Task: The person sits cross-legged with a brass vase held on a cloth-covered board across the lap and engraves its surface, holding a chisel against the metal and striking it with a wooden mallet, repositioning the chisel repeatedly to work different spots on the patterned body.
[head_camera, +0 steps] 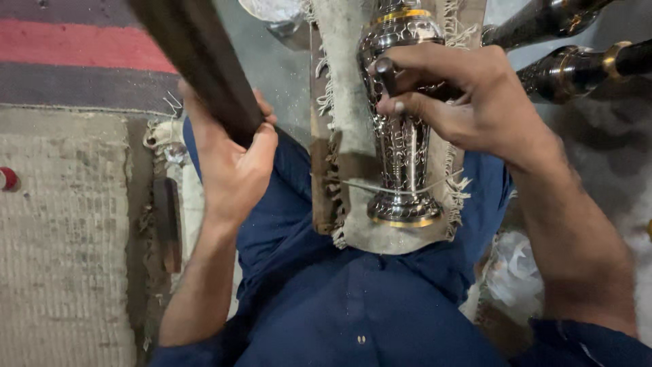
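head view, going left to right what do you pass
red round object → woven mat → left hand gripping a dark wooden stick → engraved metal vase on a frayed cloth → right hand → dark vases

Stick (197, 64) in left hand (234, 160) – motion-blurred, upper end cut by top edge. Tool (394, 81) under right hand (462, 95) mostly covered by fingers, tip not visible. Vase (401, 149) top cut off – same for the two dark vases (577, 47) at right edge.
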